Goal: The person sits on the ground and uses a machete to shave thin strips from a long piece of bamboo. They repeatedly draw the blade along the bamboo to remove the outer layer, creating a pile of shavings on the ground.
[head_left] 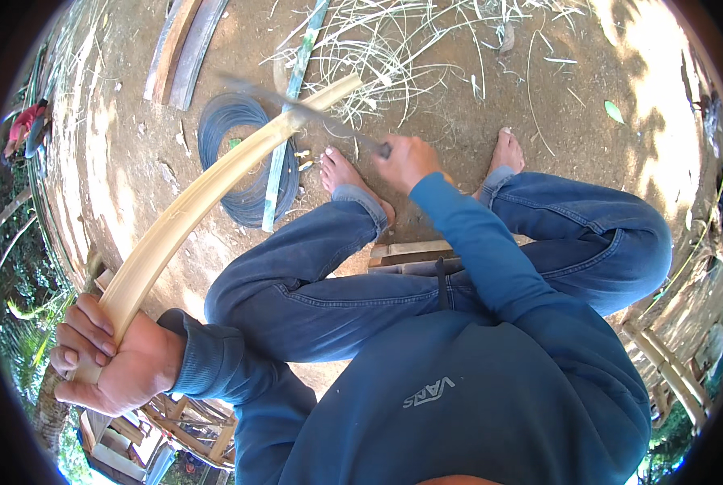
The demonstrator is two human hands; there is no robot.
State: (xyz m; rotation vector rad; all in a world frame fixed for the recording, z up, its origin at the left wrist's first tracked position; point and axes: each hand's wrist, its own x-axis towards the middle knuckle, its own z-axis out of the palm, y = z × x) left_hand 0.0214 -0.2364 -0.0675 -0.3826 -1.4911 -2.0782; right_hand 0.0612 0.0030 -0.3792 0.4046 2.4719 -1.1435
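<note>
The bamboo strip (192, 202) arcs from our left hand (111, 360), fisted around its lower-left end, toward the knife (313, 113) gripped by our right hand (406, 162) at upper centre.

Bamboo slat (188, 212) pale yellow-cream, faint lengthwise grain. Knife (313, 113) blade dull grey. Wire coil (240, 162) dark blue-grey. Green stick (290, 121) pale green with whitish patches. Shavings (394, 48) straw-coloured. Ground (458, 105) brown dirt, sun-dappled. Jeans (337, 275) mid-blue denim. Hoodie (491, 388) teal-blue, grey print on the chest. Planks (183, 48) grey and tan.
</note>
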